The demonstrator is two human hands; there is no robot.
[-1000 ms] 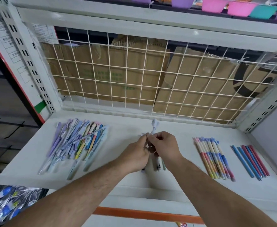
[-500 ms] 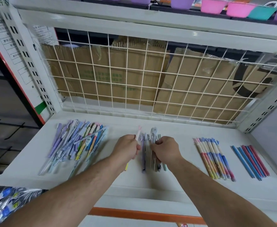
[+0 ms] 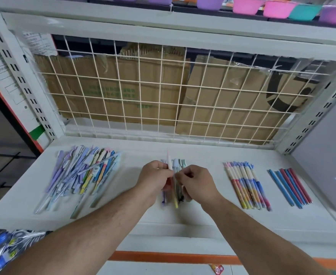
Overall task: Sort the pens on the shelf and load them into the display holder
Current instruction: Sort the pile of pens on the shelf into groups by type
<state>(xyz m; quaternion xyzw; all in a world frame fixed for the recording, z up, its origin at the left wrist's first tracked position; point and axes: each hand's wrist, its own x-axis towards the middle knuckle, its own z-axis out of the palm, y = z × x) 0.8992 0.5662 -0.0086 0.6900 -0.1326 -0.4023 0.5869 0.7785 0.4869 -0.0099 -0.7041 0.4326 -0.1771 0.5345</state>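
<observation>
At the middle of the white shelf, our left hand grips a pink-topped pen. Our right hand pinches into the pen cluster. Blur and both hands hide most of it, so we cannot tell which pen.

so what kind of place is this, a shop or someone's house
Probably a shop: a white metal display shelf with slotted uprights, a mixed pile of pens plus sorted blue and red pens, and pink and purple plastic bowls lined up above.
</observation>
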